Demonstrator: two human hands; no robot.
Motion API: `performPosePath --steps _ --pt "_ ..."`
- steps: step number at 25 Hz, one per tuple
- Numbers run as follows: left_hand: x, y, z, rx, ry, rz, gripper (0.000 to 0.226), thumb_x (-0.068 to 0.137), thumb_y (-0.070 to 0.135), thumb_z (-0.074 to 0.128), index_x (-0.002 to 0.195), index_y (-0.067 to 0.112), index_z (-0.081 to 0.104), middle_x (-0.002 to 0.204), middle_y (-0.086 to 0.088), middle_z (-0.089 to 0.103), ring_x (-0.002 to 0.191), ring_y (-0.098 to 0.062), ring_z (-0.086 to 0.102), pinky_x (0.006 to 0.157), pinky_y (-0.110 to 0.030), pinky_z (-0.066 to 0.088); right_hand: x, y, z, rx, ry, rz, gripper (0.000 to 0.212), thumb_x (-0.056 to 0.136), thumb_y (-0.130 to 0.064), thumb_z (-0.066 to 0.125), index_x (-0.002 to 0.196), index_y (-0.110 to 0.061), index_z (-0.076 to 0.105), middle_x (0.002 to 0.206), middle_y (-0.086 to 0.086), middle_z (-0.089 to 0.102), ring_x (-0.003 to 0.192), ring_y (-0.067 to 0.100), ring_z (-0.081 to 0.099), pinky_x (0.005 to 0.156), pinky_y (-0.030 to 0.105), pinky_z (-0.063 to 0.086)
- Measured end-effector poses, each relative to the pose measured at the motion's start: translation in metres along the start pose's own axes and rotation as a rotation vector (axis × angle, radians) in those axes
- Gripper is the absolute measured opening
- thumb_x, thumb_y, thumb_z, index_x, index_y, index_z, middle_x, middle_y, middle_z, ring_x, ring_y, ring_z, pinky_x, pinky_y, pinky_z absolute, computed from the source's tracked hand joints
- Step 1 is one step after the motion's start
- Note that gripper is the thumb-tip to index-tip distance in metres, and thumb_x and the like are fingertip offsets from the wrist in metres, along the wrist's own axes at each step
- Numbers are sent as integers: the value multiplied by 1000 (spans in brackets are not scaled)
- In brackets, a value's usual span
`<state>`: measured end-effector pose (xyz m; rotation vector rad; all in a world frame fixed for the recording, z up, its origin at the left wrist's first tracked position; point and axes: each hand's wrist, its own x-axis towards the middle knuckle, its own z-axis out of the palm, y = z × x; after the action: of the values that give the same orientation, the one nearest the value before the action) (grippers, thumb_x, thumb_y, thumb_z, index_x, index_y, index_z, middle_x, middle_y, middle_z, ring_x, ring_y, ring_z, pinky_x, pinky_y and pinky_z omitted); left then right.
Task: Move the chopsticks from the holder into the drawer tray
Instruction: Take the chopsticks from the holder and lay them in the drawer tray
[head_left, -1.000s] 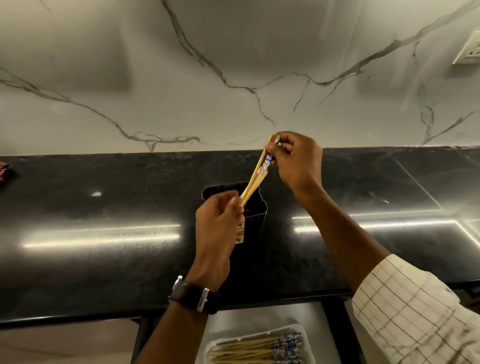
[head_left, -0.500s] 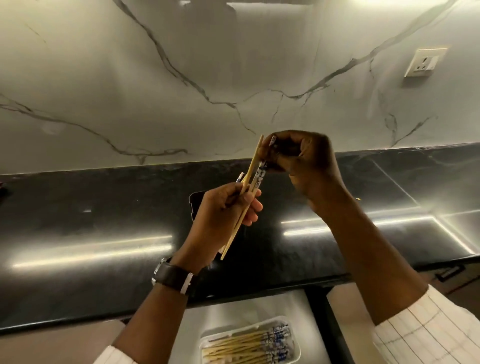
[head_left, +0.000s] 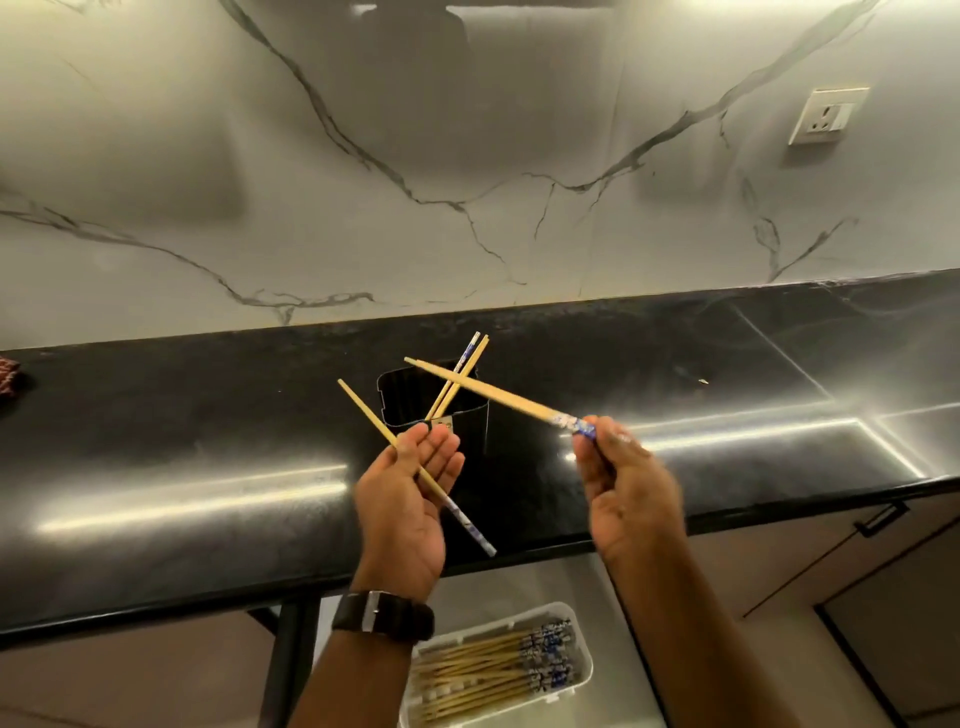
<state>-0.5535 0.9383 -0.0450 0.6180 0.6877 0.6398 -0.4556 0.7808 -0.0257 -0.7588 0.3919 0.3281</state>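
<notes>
A black square holder (head_left: 470, 431) stands on the dark counter, with two bamboo chopsticks (head_left: 464, 375) leaning out of its top. My left hand (head_left: 405, 499), palm up in front of the holder, grips one chopstick (head_left: 374, 422) that slants across its fingers, blue-patterned end toward me. My right hand (head_left: 623, 483) pinches the blue end of a chopstick pair (head_left: 483, 391) that points left over the holder. Below the counter edge, a white drawer tray (head_left: 584, 670) holds several chopsticks (head_left: 483, 670) lying side by side.
The black counter (head_left: 208, 457) runs the full width, backed by a white marble wall with a socket (head_left: 826, 115) at the right. A patterned cloth (head_left: 8, 376) lies at the far left. Cabinet fronts with a black handle (head_left: 883, 517) sit lower right.
My hands have come apart and lower: the bundle they held together is split, one chopstick in the left hand, a pair in the right. The holder is uncovered.
</notes>
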Motion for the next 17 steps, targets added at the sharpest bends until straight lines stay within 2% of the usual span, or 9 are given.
performPosePath --steps 2,4,8,11,14,15,17 --pt "-12 -17 10 -36 41 -6 28 107 20 48 117 2 67 108 -19 78 102 -32 77 92 -47 60 -13 35 -15 -14 69 94 18 89 0 74 106 3 72 104 24 77 73 19 80 69 30 67" --pt "-21 -28 16 -74 103 -18 26 107 18 49 119 3 66 111 -21 76 102 -32 76 94 -48 59 -26 63 -28 -120 138 108 24 87 -6 78 110 -3 73 98 16 82 86 22 80 77 35 66" --pt "-27 -38 14 -92 172 -29 26 108 17 46 125 3 60 114 -20 73 102 -31 75 91 -47 59 -49 93 -42 -276 145 75 17 83 -11 81 100 -11 76 83 2 82 93 22 77 77 35 62" --pt "-28 -40 6 -112 206 -46 24 108 18 47 120 6 63 104 -13 75 88 -23 77 76 -39 61 -58 99 -48 -322 146 173 10 86 -8 78 96 -9 78 83 8 82 92 28 77 77 38 65" --pt "-23 -38 -4 -137 226 -46 21 106 20 50 115 9 65 94 -7 74 77 -17 76 70 -35 61 -62 94 -54 -293 137 261 11 89 -5 75 100 -2 76 86 17 82 84 29 80 69 35 67" --pt "-22 -39 -7 -128 230 -31 20 106 20 50 114 9 65 90 -5 73 73 -15 74 69 -34 61 -63 92 -56 -259 127 285 12 92 -6 73 103 0 74 87 19 81 84 30 80 70 36 67" --pt "-21 -43 -10 -108 231 22 19 105 20 52 114 9 65 83 -2 72 68 -12 72 67 -32 60 -64 91 -59 -153 114 363 21 100 -15 65 110 4 69 96 26 79 94 36 78 84 43 65"
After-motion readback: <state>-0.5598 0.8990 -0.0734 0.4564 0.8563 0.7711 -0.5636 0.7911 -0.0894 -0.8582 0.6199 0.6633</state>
